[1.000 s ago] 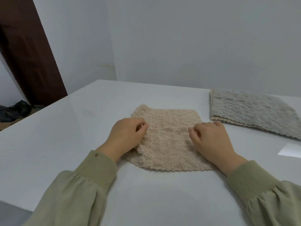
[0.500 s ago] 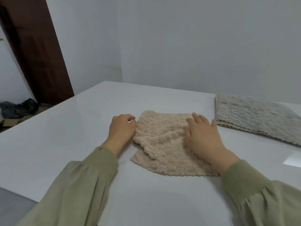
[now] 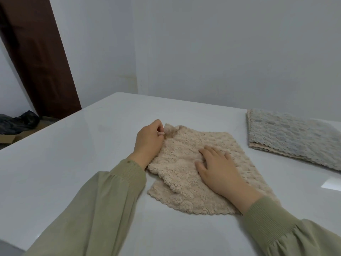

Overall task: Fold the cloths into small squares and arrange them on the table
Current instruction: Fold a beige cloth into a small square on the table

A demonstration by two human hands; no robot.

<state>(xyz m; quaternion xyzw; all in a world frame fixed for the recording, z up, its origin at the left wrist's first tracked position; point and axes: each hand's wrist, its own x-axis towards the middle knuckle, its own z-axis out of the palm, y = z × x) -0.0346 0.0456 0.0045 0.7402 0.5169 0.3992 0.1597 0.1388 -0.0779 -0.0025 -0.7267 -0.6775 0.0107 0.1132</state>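
- The fluffy beige cloth with a scalloped hem (image 3: 186,174) lies mid-way across the glossy white counter (image 3: 73,154), partly folded, with its hem facing the near edge.
- The left hand (image 3: 149,141) has its fingers (image 3: 160,133) pinching the cloth's far left corner.
- The right hand (image 3: 217,169) lies flat on the cloth's middle, fingers (image 3: 208,154) straight and gripping nothing.
- The right sleeve (image 3: 276,224) hides the near right corner, so I can't judge the long axis.
- A grey textured cloth pile (image 3: 295,137) is cut off at the right edge.

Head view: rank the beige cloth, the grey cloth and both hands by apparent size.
1. beige cloth, nearest and partly under the hands.
2. grey cloth, farther off and cut by the right frame edge, so this place is unsure.
3. right hand and left hand look alike; not ranked.
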